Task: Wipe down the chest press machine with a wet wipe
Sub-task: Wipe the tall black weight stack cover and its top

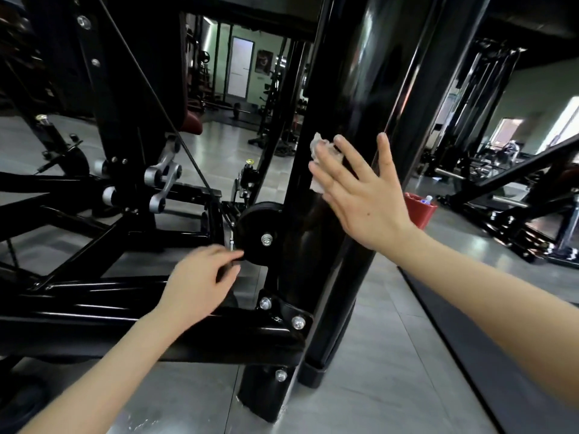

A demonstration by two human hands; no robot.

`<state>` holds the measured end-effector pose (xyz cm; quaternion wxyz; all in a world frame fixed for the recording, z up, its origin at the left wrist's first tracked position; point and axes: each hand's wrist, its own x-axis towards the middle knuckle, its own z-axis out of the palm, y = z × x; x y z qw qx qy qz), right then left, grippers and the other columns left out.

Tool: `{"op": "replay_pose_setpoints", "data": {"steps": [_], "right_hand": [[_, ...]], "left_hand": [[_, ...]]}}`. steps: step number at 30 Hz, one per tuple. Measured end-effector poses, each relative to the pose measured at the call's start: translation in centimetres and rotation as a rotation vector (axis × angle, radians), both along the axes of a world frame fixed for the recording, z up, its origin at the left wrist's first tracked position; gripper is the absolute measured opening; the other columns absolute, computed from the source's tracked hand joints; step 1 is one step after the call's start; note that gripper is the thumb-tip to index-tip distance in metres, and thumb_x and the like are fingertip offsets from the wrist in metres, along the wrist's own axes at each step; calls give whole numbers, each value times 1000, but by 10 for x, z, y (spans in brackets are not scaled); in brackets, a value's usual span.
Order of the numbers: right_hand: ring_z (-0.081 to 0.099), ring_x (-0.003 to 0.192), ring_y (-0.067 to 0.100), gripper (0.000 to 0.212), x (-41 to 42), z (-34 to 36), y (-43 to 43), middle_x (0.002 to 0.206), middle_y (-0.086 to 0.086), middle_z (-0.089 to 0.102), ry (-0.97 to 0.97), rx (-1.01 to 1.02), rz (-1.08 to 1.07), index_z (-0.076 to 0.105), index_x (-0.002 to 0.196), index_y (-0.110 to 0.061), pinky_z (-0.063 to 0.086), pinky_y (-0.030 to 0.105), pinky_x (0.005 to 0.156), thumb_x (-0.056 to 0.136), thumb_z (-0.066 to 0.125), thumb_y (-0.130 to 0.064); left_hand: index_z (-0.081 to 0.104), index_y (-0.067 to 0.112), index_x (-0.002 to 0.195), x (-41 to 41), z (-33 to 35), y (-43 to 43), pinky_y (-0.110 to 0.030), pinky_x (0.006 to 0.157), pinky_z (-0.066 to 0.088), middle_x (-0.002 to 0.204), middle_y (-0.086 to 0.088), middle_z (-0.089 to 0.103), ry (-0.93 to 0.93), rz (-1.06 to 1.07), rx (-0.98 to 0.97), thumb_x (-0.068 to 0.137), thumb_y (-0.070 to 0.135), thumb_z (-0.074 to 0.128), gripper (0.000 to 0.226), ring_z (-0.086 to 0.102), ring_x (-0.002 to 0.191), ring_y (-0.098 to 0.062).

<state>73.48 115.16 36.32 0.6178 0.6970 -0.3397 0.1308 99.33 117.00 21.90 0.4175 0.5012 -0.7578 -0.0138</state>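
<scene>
Right hand (360, 195): fingers splayed flat, pressing wipe (317, 145) against post (344, 89).
Left hand (197, 283): loosely curled beside pulley (257, 227); hold unclear.
Beyond post: red bin (419, 211) on floor (391, 355).

The right hand (360, 198) was raised, palm forward, fingers straight and spread. The left hand (200, 278) was stretched out lower, palm down, fingers loosely curled.

Wet wipe (315, 145) — mostly hidden under the right hand (360, 198) on the upright column (344, 89); column top cut off; left of the column, left hand (200, 283) fingertips blurred.
</scene>
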Motion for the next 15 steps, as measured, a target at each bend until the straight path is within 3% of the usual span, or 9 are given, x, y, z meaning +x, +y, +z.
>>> {"op": "replay_pose_setpoints", "data": {"steps": [2,6,10,12,15], "right_hand": [[17,141,37,50,-11,-41,5,154,4,30,47,97,2,40,142,-17,-6,58,113,94,44,-32],[21,140,29,63,-47,-125,18,153,-3,27,295,299,-38,38,143,-21,-7,53,115,86,60,-34],[10,144,21,72,-53,-146,23,156,-3,15,466,382,-59,25,146,-20,-15,52,114,82,54,-28],[9,144,18,75,-50,-131,20,156,-2,12,430,333,-40,22,148,-20,-16,52,113,80,53,-25],[21,141,23,65,-35,-77,6,153,-2,19,113,117,48,32,145,-19,-10,56,113,85,57,-24]], "left_hand": [[67,19,114,-13,29,5,-28,85,42,106,2,66,126,-39,-26,88,35,53,34,58,100,-18],[56,27,128,-42,58,15,-21,95,35,120,16,52,364,-151,34,91,26,56,36,47,109,-2],[40,34,139,-69,79,5,-28,108,34,140,15,43,531,-276,151,90,37,56,51,40,128,-2],[34,34,142,-79,88,-2,-29,111,31,146,14,37,584,-298,194,87,42,58,60,34,132,1],[31,33,143,-84,92,-9,-25,109,32,143,14,37,554,-322,204,85,40,61,66,36,127,3]]}}
